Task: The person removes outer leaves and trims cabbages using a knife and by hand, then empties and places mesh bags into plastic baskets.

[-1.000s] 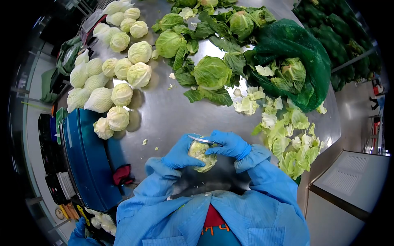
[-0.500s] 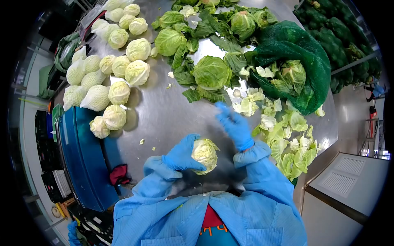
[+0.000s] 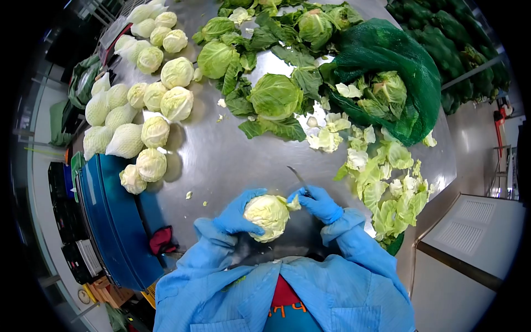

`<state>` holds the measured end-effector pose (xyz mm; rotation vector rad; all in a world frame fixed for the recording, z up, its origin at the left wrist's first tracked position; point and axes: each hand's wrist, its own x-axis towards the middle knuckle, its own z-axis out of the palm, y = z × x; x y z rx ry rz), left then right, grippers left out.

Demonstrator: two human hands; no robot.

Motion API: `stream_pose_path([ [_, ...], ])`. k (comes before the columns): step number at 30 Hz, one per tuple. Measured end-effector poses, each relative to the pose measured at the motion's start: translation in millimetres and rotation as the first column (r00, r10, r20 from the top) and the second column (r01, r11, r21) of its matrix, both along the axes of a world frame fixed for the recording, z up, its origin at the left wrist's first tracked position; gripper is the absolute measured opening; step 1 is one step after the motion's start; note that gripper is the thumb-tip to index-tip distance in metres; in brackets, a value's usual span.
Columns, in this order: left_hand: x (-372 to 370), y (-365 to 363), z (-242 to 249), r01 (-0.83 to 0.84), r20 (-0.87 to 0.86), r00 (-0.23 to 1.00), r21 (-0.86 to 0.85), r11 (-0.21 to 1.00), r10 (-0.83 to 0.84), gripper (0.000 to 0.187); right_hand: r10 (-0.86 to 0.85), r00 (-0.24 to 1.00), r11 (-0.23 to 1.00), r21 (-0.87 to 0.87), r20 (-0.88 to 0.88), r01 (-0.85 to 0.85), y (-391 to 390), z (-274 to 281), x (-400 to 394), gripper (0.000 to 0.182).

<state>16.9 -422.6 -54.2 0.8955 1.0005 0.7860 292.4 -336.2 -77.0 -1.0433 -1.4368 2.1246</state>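
Observation:
A pale, trimmed cabbage (image 3: 267,218) is gripped in my left hand (image 3: 241,213), gloved in blue, close to my body. My right hand (image 3: 319,204), also blue-gloved, is closed around a small knife (image 3: 297,175) whose thin blade points up and away from me. The fingertips of that hand also touch a loose leaf (image 3: 293,203) at the cabbage's right side; the leaf hangs partly off the head. The knife's handle is hidden in my fingers.
Trimmed cabbages (image 3: 155,131) stand at the left, several in white foam nets (image 3: 124,140). Untrimmed green cabbages (image 3: 276,97) and a green mesh sack (image 3: 423,105) lie ahead. Cut leaves (image 3: 395,191) cover the right side of the steel table (image 3: 215,149). A blue bin (image 3: 113,213) stands left.
My right hand has come down and back to the cabbage, and the knife blade now shows. The cabbage has shifted slightly left, and a leaf is pulled out at its right side.

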Motion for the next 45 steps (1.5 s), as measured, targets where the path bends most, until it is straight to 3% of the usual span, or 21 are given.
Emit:
stream_pose_path([
  [3, 4, -9, 1, -0.077, 0.198, 0.974, -0.15, 0.986, 0.106, 0.102, 0.022, 0.999, 0.972, -0.231, -0.049, -0.033, 6, 18, 37, 0.022],
  [6, 10, -8, 7, -0.176, 0.338, 0.908, -0.222, 0.959, 0.245, 0.101, 0.259, 0.875, 0.946, -0.292, 0.408, -0.144, 23, 40, 66, 0.024],
  [7, 13, -8, 8, -0.209, 0.367, 0.886, -0.231, 0.95, 0.284, 0.1, 0.046, 0.9, 0.997, 0.043, 0.433, -0.071, 17, 24, 69, 0.026],
  [10, 19, -1, 11, -0.261, 0.399, 0.847, -0.263, 0.929, 0.351, 0.097, -0.269, 0.93, 0.945, 0.256, 0.251, 0.205, 9, 26, 53, 0.034],
  [11, 22, 3, 14, -0.273, 0.371, 0.858, -0.257, 0.927, 0.355, 0.095, -0.231, 0.958, 0.963, 0.182, 0.172, 0.199, 7, 55, 35, 0.047],
  [14, 29, 10, 19, -0.327, 0.25, 0.89, -0.235, 0.915, 0.382, 0.09, 0.111, 0.98, 0.914, 0.37, 0.162, -0.165, 7, 92, 1, 0.057],
  [17, 37, 11, 17, -0.415, 0.111, 0.891, -0.19, 0.89, 0.44, 0.079, -0.008, 0.972, 0.721, 0.675, 0.235, -0.158, -12, 69, -20, 0.059],
  [20, 39, 11, 18, -0.479, 0.016, 0.873, -0.152, 0.864, 0.487, 0.074, -0.135, 0.962, 0.798, 0.601, 0.239, -0.038, -32, 57, -14, 0.052],
  [23, 41, 11, 20, -0.543, 0.0, 0.831, -0.218, 0.811, 0.556, 0.068, -0.205, 0.932, 0.776, 0.63, 0.299, -0.031, -43, 33, 7, 0.043],
  [26, 40, 17, 28, -0.539, 0.066, 0.811, -0.305, 0.785, 0.582, 0.065, -0.321, 0.935, 0.759, 0.631, 0.15, 0.159, -37, 17, 15, 0.037],
  [27, 41, 18, 30, -0.55, 0.053, 0.807, -0.293, 0.782, 0.588, 0.062, -0.387, 0.92, 0.799, 0.518, 0.052, 0.307, -38, 18, 13, 0.036],
  [30, 45, 18, 16, -0.549, -0.067, 0.835, -0.137, 0.824, 0.545, 0.062, -0.17, 0.971, 0.659, 0.752, 0.167, -0.014, -10, 79, -10, 0.038],
  [33, 45, 20, 11, -0.509, 0.013, 0.857, -0.132, 0.85, 0.515, 0.065, 0.047, 0.965, 0.59, 0.773, 0.258, -0.235, -5, 59, -14, 0.04],
  [36, 40, 15, 10, -0.514, -0.092, 0.857, -0.082, 0.854, 0.507, 0.067, 0.087, 0.948, 0.526, 0.794, 0.307, -0.305, -9, 39, 6, 0.043],
  [39, 31, 14, 11, -0.522, 0.013, 0.847, -0.165, 0.837, 0.531, 0.064, 0.054, 0.996, 0.541, 0.837, 0.071, -0.089, -10, 37, 27, 0.038],
  [41, 21, 11, 10, -0.516, 0.197, 0.773, -0.358, 0.778, 0.603, 0.066, -0.309, 0.949, 0.704, 0.686, 0.059, 0.187, -17, 25, 42, 0.036],
  [42, 18, 10, 8, -0.492, 0.278, 0.718, -0.446, 0.747, 0.638, 0.067, -0.478, 0.875, 0.728, 0.595, 0.084, 0.34, -17, 21, 48, 0.035],
  [43, 18, 8, 3, -0.479, 0.28, 0.711, -0.479, 0.736, 0.645, 0.073, -0.586, 0.795, 0.626, 0.712, 0.159, 0.319, -8, 27, 52, 0.035],
  [45, 14, 2, 3, -0.312, 0.52, 0.577, -0.571, 0.759, 0.629, 0.076, -0.787, 0.574, 0.404, 0.892, 0.225, 0.204, 14, 42, 54, 0.034],
])
